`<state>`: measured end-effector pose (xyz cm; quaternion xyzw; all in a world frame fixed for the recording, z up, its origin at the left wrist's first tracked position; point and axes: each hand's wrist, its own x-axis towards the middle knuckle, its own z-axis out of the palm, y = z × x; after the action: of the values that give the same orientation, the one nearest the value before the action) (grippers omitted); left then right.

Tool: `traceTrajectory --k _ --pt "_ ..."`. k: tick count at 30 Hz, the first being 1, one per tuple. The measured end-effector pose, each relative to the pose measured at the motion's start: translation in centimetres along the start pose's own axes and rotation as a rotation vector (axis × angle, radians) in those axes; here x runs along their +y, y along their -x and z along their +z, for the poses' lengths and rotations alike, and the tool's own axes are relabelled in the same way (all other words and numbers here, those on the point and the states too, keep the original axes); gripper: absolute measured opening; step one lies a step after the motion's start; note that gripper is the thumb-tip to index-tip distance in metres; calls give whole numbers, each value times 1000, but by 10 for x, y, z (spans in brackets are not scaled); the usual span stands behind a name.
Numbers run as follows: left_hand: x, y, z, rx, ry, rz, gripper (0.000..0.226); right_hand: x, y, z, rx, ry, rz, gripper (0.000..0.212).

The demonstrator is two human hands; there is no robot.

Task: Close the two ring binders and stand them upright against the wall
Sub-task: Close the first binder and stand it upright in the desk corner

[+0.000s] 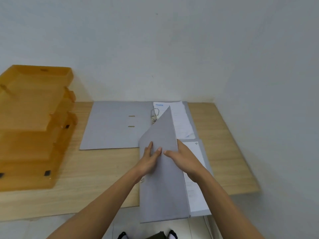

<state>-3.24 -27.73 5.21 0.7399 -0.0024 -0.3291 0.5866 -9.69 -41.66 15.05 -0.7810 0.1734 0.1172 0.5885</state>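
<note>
Two grey ring binders lie on a wooden desk. The far binder [112,125] is spread flat and open against the wall, its metal rings [154,114] and white pages [181,121] showing. The near binder [164,192] hangs over the desk's front edge; its grey cover is raised at a steep angle over the white sheets [193,188] inside. My left hand [150,161] presses flat on the outside of that lifted cover. My right hand [183,157] grips the cover's right edge, fingers over the top, thumb hidden beneath.
A stack of amber plastic letter trays [34,128] stands at the left end of the desk [103,169]. A pale wall [155,49] runs behind the desk and another closes in on the right. The floor and my shoes show below the front edge.
</note>
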Motion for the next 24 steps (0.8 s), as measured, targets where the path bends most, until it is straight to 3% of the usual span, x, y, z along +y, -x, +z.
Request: traceTrajectory --k 6,14,19,24 --pt "-20 -15 24 79 -203 -32 88 42 0 -45 90 119 56 44" --pt "-34 -19 55 176 -336 -41 100 113 -22 -111 253 45 159 37" --pt "-52 -14 64 252 -105 -133 108 165 -34 -139 341 64 284 68" --pt "-62 -8 73 255 -92 -185 79 195 -38 -134 262 242 279 84"
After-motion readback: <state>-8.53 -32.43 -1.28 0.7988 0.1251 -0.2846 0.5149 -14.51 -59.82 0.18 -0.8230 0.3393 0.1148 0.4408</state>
